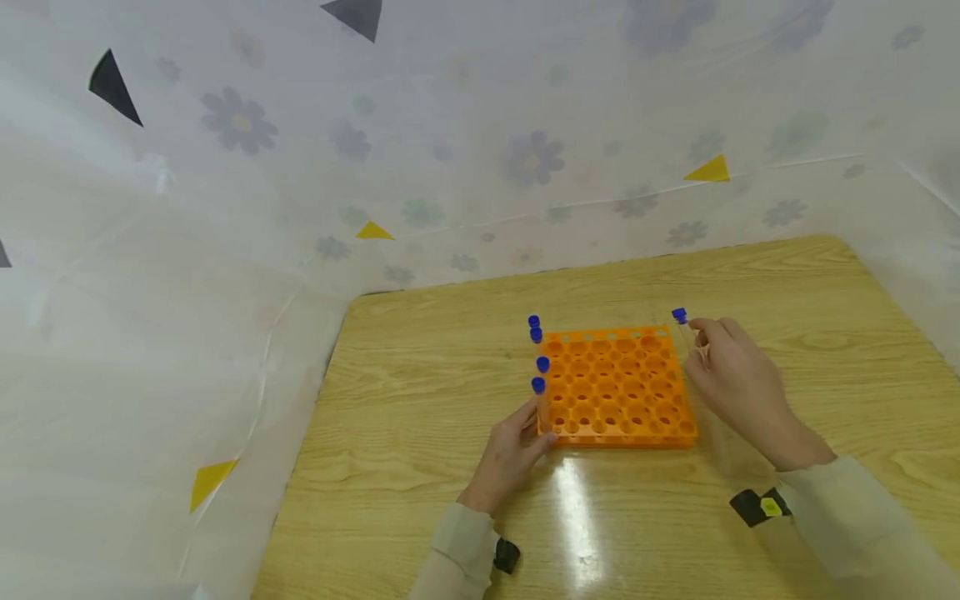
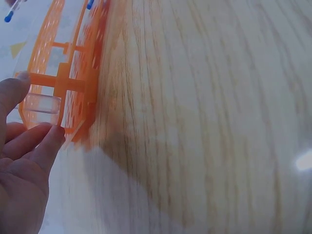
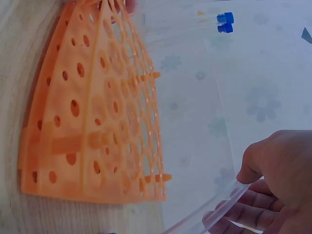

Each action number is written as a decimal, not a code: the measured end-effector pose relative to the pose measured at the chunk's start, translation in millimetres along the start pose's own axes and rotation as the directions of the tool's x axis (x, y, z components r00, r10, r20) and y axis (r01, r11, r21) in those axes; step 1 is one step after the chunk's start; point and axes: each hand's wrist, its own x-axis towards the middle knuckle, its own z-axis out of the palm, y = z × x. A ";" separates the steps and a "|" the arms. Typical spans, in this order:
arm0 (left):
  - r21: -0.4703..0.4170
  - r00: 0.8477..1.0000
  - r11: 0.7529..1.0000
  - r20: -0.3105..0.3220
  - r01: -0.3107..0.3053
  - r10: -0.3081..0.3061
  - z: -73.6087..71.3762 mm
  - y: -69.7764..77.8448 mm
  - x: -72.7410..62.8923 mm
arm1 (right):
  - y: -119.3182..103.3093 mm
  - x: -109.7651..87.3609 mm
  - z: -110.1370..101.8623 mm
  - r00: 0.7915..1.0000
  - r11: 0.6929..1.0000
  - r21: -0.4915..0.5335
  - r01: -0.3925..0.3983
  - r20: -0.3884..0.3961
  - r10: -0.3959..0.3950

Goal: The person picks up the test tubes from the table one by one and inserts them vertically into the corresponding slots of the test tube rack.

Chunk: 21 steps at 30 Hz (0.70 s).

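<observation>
An orange tube rack (image 1: 611,387) full of round holes stands on the table. My left hand (image 1: 510,454) grips its near left corner, thumb on the upper edge and fingertips lower down in the left wrist view. Along the rack's left side stand several clear test tubes with blue caps (image 1: 538,384). To the right of the rack, my right hand (image 1: 738,383) pinches a clear test tube (image 3: 195,220), its blue cap (image 1: 679,316) pointing up and away. Whether more than one tube is in that hand, I cannot tell.
The wood-grain table (image 1: 405,400) extends around the rack. A pale flowered sheet (image 1: 450,150) hangs behind and beside it, with yellow and dark triangles on it. A bright reflection lies on the table in front of the rack.
</observation>
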 end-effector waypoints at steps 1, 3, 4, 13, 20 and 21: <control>-0.001 1.000 1.000 0.000 -0.001 0.001 -0.1 -0.2 0.0 | -4.1 3.1 -0.3 1.000 1.000 0.006 0.007 -0.005 -0.007; 0.003 1.000 1.000 -0.001 -0.003 0.003 -0.1 -0.4 -0.1 | -11.6 8.9 -0.8 1.000 1.000 0.019 0.025 -0.010 -0.025; -0.001 1.000 1.000 0.000 -0.003 0.003 0.0 -0.7 0.1 | -15.2 11.6 -0.9 0.999 0.999 0.026 0.035 -0.012 -0.035; -0.025 0.999 0.999 0.005 0.032 -0.032 0.5 -0.1 0.4 | -39.9 34.8 2.2 0.994 0.988 0.109 0.109 -0.025 -0.107; -0.024 1.000 0.999 0.004 0.023 -0.023 -0.3 0.4 -0.3 | -53.4 45.9 3.5 0.994 0.976 0.189 0.105 -0.013 -0.104; -0.020 1.000 1.000 0.003 0.020 -0.020 -0.3 0.2 -0.5 | -54.9 46.9 3.8 0.995 0.974 0.206 0.095 -0.005 -0.096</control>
